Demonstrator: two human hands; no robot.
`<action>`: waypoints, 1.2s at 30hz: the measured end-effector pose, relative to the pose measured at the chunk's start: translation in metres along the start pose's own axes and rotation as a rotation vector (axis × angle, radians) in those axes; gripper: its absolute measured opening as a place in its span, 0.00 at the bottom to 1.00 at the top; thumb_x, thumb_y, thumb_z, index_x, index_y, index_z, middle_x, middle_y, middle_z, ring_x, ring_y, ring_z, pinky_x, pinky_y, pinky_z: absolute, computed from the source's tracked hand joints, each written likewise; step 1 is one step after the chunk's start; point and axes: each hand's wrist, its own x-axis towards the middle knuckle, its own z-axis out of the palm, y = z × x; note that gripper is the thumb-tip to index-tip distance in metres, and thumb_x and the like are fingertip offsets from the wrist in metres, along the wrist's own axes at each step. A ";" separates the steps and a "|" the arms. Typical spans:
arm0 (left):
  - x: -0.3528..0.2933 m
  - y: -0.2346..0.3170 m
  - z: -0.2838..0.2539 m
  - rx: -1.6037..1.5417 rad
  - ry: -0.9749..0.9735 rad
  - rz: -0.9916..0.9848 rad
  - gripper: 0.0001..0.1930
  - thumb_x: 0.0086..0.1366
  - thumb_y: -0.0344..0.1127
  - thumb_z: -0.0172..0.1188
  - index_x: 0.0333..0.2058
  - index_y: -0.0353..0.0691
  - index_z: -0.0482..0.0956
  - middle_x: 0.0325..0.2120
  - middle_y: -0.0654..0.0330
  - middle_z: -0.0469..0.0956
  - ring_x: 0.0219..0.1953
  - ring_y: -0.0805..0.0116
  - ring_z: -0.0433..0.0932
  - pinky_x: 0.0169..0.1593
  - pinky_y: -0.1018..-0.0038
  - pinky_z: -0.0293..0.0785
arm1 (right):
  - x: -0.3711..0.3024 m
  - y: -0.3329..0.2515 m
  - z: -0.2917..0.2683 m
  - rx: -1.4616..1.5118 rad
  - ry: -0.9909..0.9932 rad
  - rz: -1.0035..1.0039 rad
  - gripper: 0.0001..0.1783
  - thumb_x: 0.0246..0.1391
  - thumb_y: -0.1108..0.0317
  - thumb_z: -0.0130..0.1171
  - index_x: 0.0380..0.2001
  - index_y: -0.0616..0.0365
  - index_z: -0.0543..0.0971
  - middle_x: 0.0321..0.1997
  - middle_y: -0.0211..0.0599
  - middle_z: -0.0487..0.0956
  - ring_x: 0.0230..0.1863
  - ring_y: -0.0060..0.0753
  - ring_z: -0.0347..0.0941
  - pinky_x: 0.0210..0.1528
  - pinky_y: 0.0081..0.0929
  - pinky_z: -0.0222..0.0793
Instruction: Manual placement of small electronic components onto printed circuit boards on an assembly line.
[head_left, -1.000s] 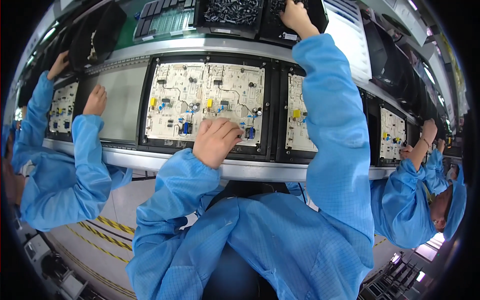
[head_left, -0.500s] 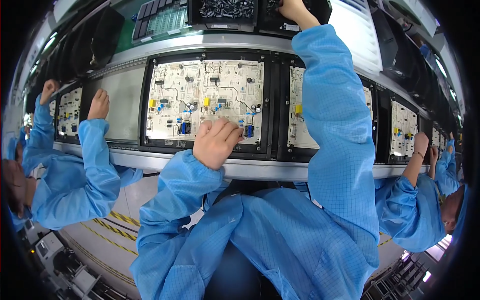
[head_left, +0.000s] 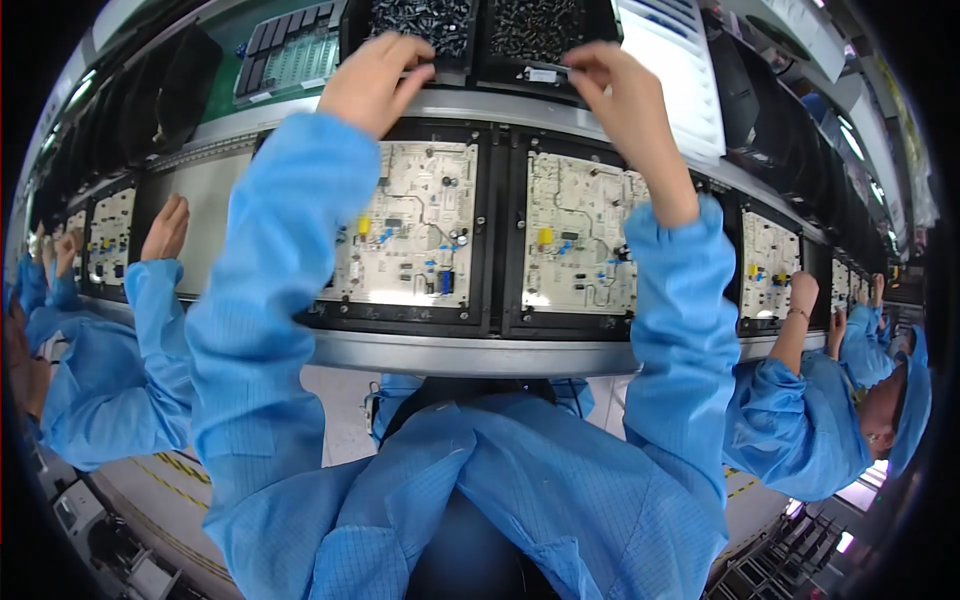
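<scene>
Left hand (head_left: 372,78) curled loosely at far left parts bin (head_left: 425,22), grasp unclear, right hand (head_left: 622,92) pinching at right bin's (head_left: 540,30) front edge, contents indiscernible, two circuit boards (head_left: 408,235) nearer

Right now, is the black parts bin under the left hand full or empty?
Full, or close to it: the black parts bin shows a dense heap of small dark components up to its rim, where the left hand reaches.

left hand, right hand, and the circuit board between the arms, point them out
left hand (head_left: 372,80), head view, back of the hand
right hand (head_left: 620,90), head view, back of the hand
circuit board (head_left: 412,225), head view, middle of its pale face
</scene>
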 end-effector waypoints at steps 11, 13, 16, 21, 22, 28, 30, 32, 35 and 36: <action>0.075 -0.029 0.066 0.560 -0.363 -0.195 0.12 0.54 0.33 0.58 0.38 0.40 0.73 0.39 0.53 0.71 0.44 0.54 0.71 0.46 0.65 0.70 | -0.104 0.016 -0.044 -0.090 -0.455 0.232 0.08 0.44 0.75 0.57 0.32 0.62 0.75 0.27 0.40 0.74 0.28 0.35 0.71 0.31 0.25 0.67; 0.075 -0.030 0.067 0.590 -0.398 -0.213 0.12 0.54 0.33 0.58 0.37 0.39 0.73 0.38 0.53 0.71 0.43 0.54 0.72 0.45 0.65 0.71 | -0.106 0.021 -0.043 -0.087 -0.468 0.167 0.08 0.44 0.75 0.57 0.31 0.63 0.75 0.27 0.41 0.74 0.29 0.37 0.71 0.32 0.26 0.68; 0.075 -0.029 0.067 0.569 -0.370 -0.210 0.12 0.54 0.33 0.56 0.38 0.40 0.72 0.36 0.53 0.73 0.42 0.54 0.73 0.44 0.63 0.71 | -0.106 0.021 -0.041 -0.089 -0.471 0.110 0.05 0.45 0.75 0.56 0.29 0.63 0.76 0.29 0.42 0.74 0.32 0.40 0.71 0.34 0.29 0.68; 0.074 -0.044 0.070 0.537 -0.168 -0.169 0.08 0.57 0.33 0.53 0.36 0.43 0.75 0.34 0.55 0.75 0.38 0.54 0.74 0.41 0.63 0.72 | -0.101 0.016 -0.038 -0.175 -0.517 0.174 0.04 0.44 0.75 0.55 0.25 0.64 0.76 0.30 0.43 0.73 0.33 0.43 0.70 0.37 0.31 0.67; 0.072 -0.053 0.072 0.540 -0.168 -0.173 0.08 0.57 0.33 0.53 0.36 0.43 0.75 0.34 0.55 0.75 0.38 0.54 0.74 0.41 0.63 0.72 | -0.101 0.017 -0.036 -0.172 -0.519 0.170 0.04 0.44 0.75 0.55 0.25 0.64 0.76 0.30 0.43 0.73 0.33 0.43 0.70 0.37 0.31 0.67; 0.064 0.000 0.051 -0.124 -0.091 -0.351 0.11 0.62 0.38 0.51 0.41 0.42 0.74 0.24 0.61 0.74 0.26 0.72 0.74 0.30 0.77 0.70 | -0.100 0.019 -0.041 -0.192 -0.553 0.151 0.05 0.43 0.74 0.56 0.25 0.64 0.76 0.29 0.43 0.73 0.34 0.44 0.70 0.37 0.31 0.67; 0.049 0.017 0.043 -0.457 -0.028 -0.397 0.12 0.63 0.39 0.50 0.40 0.40 0.74 0.20 0.66 0.70 0.23 0.81 0.68 0.27 0.83 0.66 | -0.100 0.020 -0.044 -0.097 -0.554 0.219 0.05 0.42 0.74 0.57 0.25 0.64 0.76 0.27 0.44 0.73 0.32 0.44 0.70 0.36 0.30 0.67; 0.035 0.036 0.032 -0.590 -0.064 -0.408 0.11 0.63 0.39 0.50 0.39 0.39 0.74 0.18 0.67 0.69 0.21 0.82 0.67 0.26 0.84 0.65 | -0.101 0.022 -0.043 -0.120 -0.568 0.152 0.05 0.42 0.73 0.57 0.25 0.64 0.76 0.26 0.43 0.73 0.31 0.42 0.70 0.35 0.29 0.67; 0.008 0.070 0.019 -0.931 -0.196 -0.484 0.10 0.64 0.38 0.49 0.35 0.39 0.75 0.15 0.70 0.65 0.18 0.83 0.63 0.22 0.85 0.60 | -0.081 0.023 -0.053 -0.068 -0.579 0.135 0.05 0.43 0.72 0.57 0.24 0.63 0.76 0.24 0.41 0.73 0.28 0.36 0.70 0.33 0.27 0.67; -0.004 0.085 0.018 -1.002 -0.241 -0.536 0.10 0.64 0.38 0.47 0.34 0.39 0.75 0.15 0.71 0.64 0.17 0.83 0.60 0.21 0.86 0.57 | -0.066 0.024 -0.058 0.012 -0.578 0.181 0.05 0.45 0.72 0.57 0.24 0.63 0.76 0.23 0.40 0.73 0.26 0.32 0.70 0.31 0.26 0.66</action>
